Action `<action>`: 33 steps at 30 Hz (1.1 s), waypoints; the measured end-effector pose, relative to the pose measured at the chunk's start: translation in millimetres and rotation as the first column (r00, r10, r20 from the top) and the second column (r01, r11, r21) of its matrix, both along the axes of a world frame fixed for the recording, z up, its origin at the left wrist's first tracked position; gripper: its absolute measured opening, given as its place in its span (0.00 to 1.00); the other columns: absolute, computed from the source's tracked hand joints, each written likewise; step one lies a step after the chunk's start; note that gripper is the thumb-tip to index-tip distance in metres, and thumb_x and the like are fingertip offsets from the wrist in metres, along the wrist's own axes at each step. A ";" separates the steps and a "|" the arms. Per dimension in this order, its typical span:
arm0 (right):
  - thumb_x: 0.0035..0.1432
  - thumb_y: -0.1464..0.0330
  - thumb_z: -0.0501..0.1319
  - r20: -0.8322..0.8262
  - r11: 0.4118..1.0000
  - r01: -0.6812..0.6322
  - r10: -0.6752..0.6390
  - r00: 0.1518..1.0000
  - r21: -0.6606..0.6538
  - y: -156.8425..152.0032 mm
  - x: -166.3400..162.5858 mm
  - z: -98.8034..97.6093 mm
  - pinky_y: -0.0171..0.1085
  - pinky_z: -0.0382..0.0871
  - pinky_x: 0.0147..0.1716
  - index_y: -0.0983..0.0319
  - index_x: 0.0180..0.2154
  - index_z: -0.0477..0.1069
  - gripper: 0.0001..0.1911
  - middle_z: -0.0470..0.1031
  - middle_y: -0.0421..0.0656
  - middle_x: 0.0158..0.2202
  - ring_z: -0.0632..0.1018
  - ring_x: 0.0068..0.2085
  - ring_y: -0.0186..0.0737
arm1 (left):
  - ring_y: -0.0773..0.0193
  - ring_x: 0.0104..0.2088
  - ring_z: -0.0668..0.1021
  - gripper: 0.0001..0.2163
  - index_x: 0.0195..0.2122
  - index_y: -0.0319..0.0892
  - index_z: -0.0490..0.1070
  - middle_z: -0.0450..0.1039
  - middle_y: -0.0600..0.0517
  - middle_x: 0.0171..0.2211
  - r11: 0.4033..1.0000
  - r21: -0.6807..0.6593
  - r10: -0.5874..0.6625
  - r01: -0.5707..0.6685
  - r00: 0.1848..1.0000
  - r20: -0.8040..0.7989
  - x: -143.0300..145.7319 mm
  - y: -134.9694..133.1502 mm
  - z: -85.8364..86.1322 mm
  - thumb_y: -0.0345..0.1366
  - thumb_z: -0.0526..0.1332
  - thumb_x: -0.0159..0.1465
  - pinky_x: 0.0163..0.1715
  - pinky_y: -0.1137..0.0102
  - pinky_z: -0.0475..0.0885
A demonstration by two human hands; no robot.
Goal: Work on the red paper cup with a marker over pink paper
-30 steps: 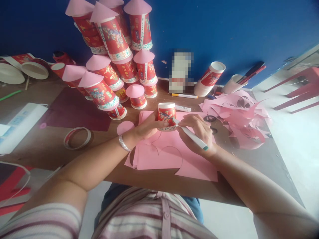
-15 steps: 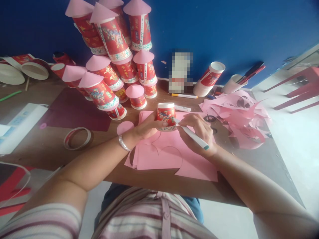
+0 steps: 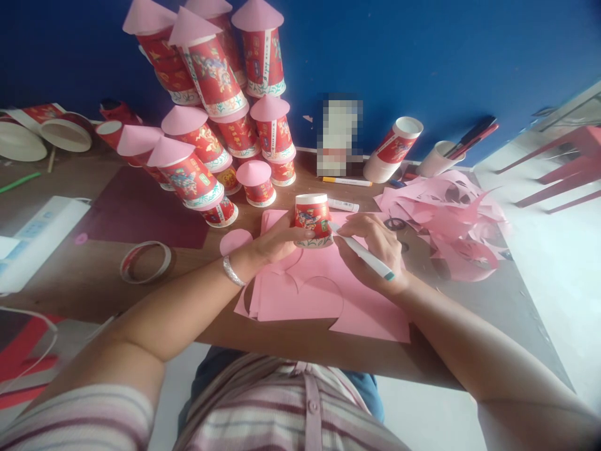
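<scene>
My left hand (image 3: 280, 240) is closed round a red and white paper cup (image 3: 312, 212), its thumb across the lower front. Leafy dark lines run along the white band near the cup's lower rim. Between the fingers of my right hand (image 3: 375, 246) is a white marker pen (image 3: 364, 255) with a green end. Its tip points at the cup's right side; whether it touches cannot be made out. Below both hands lie pink paper sheets (image 3: 291, 307) with curved outlines on them. A small pink paper disc (image 3: 236, 243) rests beside my left wrist.
Stacked red cups with pink cone tops (image 3: 206, 69) stand at the back left. A roll of tape (image 3: 145, 262) lies left. Pink paper scraps (image 3: 451, 213) and black scissors (image 3: 395, 224) are at the right. Behind stand a cup stack (image 3: 394, 150) and a pen cup (image 3: 439, 160).
Almost nothing differs. The cup and both hands keep nearly the same place, with only a tiny shift of the cup to the left.
</scene>
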State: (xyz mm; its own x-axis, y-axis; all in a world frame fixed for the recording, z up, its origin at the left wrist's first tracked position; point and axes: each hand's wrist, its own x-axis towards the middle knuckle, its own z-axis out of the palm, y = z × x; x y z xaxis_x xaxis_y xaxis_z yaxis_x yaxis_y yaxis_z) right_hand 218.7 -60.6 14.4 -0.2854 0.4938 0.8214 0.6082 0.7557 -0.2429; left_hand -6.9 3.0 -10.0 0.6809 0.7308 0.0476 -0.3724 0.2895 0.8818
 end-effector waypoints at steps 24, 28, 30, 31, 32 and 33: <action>0.73 0.76 0.67 0.003 0.999 0.040 -0.041 0.999 0.024 1.3 0.3 -2.8 0.43 0.83 0.36 0.52 0.47 0.75 0.11 0.83 0.37 0.34 0.86 0.35 0.44 | 0.45 0.58 0.91 0.19 0.48 0.44 0.84 0.91 0.46 0.44 1.000 -0.030 -0.003 0.003 1.000 0.014 -5.8 8.2 -23.6 0.45 0.85 0.62 0.64 0.53 0.85; 0.74 0.75 0.67 0.008 0.998 0.055 -0.055 0.998 0.017 0.7 0.4 -3.9 0.43 0.82 0.35 0.52 0.46 0.75 0.10 0.81 0.37 0.34 0.85 0.35 0.44 | 0.49 0.58 0.91 0.20 0.54 0.44 0.85 0.91 0.46 0.48 1.000 -0.003 -0.023 0.023 0.999 0.024 -9.0 10.0 -32.7 0.46 0.83 0.66 0.61 0.57 0.86; 0.73 0.76 0.67 0.005 0.999 0.047 -0.047 0.999 0.010 0.6 0.1 -4.1 0.42 0.82 0.36 0.53 0.46 0.75 0.11 0.81 0.37 0.34 0.84 0.35 0.44 | 0.50 0.56 0.91 0.21 0.56 0.45 0.85 0.91 0.46 0.51 1.000 0.000 -0.002 0.002 1.000 0.021 -9.8 8.6 -31.6 0.45 0.83 0.65 0.60 0.59 0.86; 0.73 0.77 0.67 0.003 0.999 0.040 -0.040 0.999 0.009 0.6 -0.1 -4.2 0.42 0.81 0.36 0.53 0.47 0.75 0.11 0.81 0.37 0.34 0.84 0.35 0.43 | 0.50 0.56 0.91 0.21 0.56 0.45 0.85 0.91 0.47 0.51 1.000 -0.002 0.007 -0.007 1.000 0.020 -9.6 7.4 -28.9 0.45 0.84 0.65 0.59 0.59 0.86; 0.73 0.77 0.67 0.001 0.999 0.038 -0.038 0.999 0.007 0.6 -0.2 -4.2 0.41 0.81 0.36 0.53 0.47 0.74 0.11 0.81 0.37 0.34 0.84 0.35 0.43 | 0.50 0.56 0.90 0.22 0.56 0.44 0.85 0.90 0.46 0.52 1.000 -0.002 0.008 -0.008 1.000 0.014 -9.0 5.8 -25.1 0.44 0.84 0.65 0.59 0.59 0.85; 0.73 0.77 0.67 -0.001 0.999 0.039 -0.039 0.999 0.007 0.6 -0.2 -4.1 0.41 0.81 0.36 0.53 0.47 0.74 0.11 0.81 0.37 0.34 0.84 0.35 0.43 | 0.50 0.56 0.90 0.22 0.55 0.44 0.85 0.90 0.46 0.52 1.000 -0.013 0.009 -0.009 1.000 0.017 -7.9 4.2 -20.6 0.45 0.85 0.64 0.59 0.59 0.85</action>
State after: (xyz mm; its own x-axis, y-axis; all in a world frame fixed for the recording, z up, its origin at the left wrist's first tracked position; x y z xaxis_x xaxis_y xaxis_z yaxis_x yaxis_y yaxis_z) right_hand 218.5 -60.1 10.2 -0.2653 0.4987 0.8252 0.6374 0.7328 -0.2379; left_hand -14.9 7.2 -30.6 0.6736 0.7375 0.0492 -0.3897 0.2978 0.8715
